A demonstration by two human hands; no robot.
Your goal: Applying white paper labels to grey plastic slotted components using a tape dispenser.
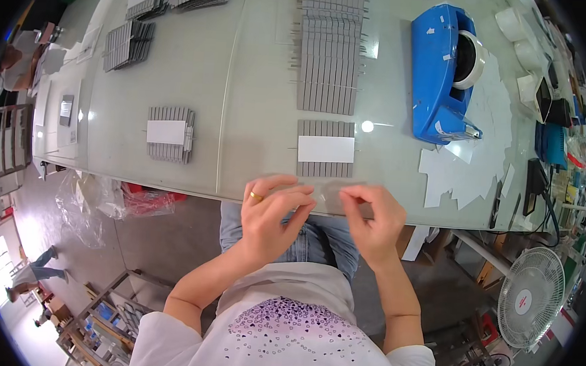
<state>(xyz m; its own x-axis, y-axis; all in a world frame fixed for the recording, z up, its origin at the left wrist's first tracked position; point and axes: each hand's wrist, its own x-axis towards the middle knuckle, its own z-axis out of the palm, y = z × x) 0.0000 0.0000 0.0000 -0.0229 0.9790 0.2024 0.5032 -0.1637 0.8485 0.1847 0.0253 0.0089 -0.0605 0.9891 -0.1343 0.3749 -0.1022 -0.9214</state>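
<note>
Pinching a thin grey strip [338, 198] at the near edge of the table [243, 113], both hands work close together. The left hand [271, 216], with a ring, grasps the strip's left end between thumb and fingers; the right hand [370, 220] grips its right end the same way. I judge they are peeling or separating a clear film from the strip, so the next move calls for a fine, steady pull. Just beyond lies a grey pack [326, 149] with a white label, and behind it a long row of grey plates [329, 51]. A blue tape dispenser [444, 71] holds a white roll [474, 58]. No open container shows its contents clearly.
</note>
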